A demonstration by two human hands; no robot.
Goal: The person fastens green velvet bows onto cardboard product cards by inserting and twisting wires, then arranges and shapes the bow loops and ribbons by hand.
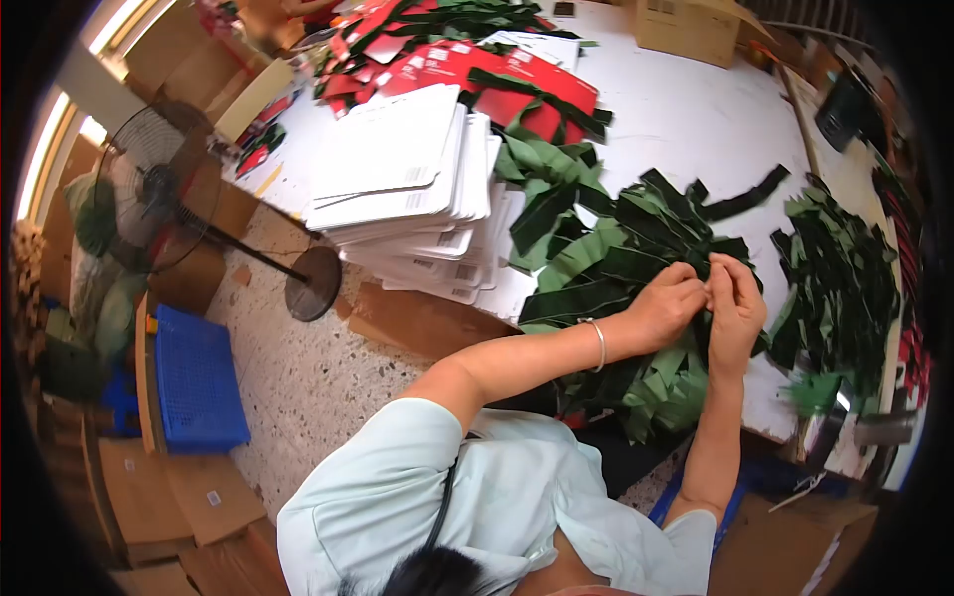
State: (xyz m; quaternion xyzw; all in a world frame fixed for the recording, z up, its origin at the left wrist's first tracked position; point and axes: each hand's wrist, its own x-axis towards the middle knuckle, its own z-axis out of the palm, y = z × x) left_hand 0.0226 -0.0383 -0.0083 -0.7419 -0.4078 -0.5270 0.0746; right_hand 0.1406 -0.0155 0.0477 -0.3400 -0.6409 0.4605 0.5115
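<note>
My left hand (668, 306), with a bracelet at the wrist, is closed in a pinch over the green velvet ribbons. Right beside it my right hand (733, 298) also pinches with thumb and forefinger, the fingertips of both hands nearly meeting. Whatever lies between the fingers is too small to make out. Just beyond and below the hands spreads a heap of dark and light green ribbon strips (636, 233), some looped like bows. Part of the heap hangs over the table edge toward my lap.
Stacked white cards (388, 149) stand left of the ribbons. Red cards (537, 84) with green ribbons lie behind them. More ribbon strips (835, 278) cover the table's right side. A cardboard box (686, 32) sits at the back. A standing fan (154, 184) and blue crate (197, 377) are at left.
</note>
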